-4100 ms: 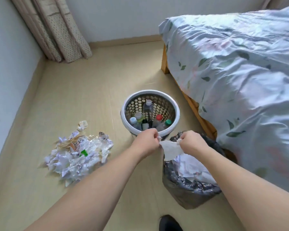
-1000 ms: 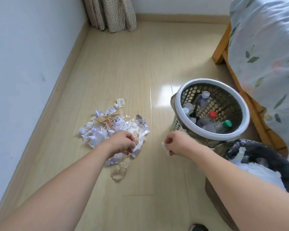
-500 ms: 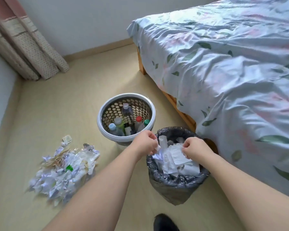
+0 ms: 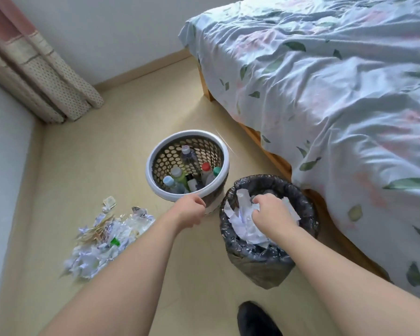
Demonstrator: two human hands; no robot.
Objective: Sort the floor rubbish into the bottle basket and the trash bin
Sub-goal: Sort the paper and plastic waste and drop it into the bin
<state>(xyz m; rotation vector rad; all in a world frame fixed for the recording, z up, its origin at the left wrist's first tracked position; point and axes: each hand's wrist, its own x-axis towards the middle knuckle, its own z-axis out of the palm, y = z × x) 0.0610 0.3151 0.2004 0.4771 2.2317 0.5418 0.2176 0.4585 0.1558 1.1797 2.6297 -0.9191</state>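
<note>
Two hands work over the bins: the right hand [image 4: 268, 210] presses curled fingers onto paper in the trash bin [image 4: 306, 221], the left hand [image 4: 192, 209] clenched, apparently empty. Floor rubbish [image 4: 102, 241] waits nearby; releasing low should prevent spills.

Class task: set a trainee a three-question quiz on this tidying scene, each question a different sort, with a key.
1. True or false: the right hand is over the bin.
2. What lies in the basket? A paper, B bottles, C socks.
3. Fill in: the rubbish pile lies on the floor to the ____ of the basket.

The left hand is near the basket rim.

Key: 1 true; 2 B; 3 left.
</note>
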